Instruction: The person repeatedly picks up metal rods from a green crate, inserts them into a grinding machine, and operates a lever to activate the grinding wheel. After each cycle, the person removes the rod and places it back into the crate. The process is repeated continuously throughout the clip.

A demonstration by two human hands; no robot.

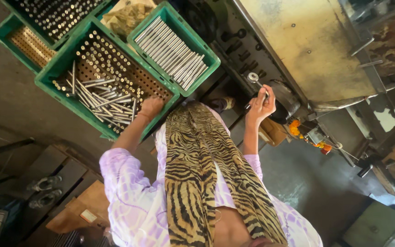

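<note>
My left hand (151, 107) reaches into a green crate (58, 68) holding a perforated board and several loose metal rods (104, 98). Its fingers curl down among the rods, and whether they grip one is hidden. My right hand (261, 104) is raised to the right and shut on a thin metal rod (258, 83), whose round end sits against the dark front of a machine (280, 98). A lilac checked sleeve and a tiger-striped scarf (197, 174) cover my arms and chest at the bottom of the view.
A second green crate (209, 57) of neatly laid rods stands beside the first. Two more crates (3, 32) of upright rods sit at top left. The machine's yellowish panel (307, 41) fills the top right. Orange flowers (294, 127) hang by it. Sandals (44, 190) lie lower left.
</note>
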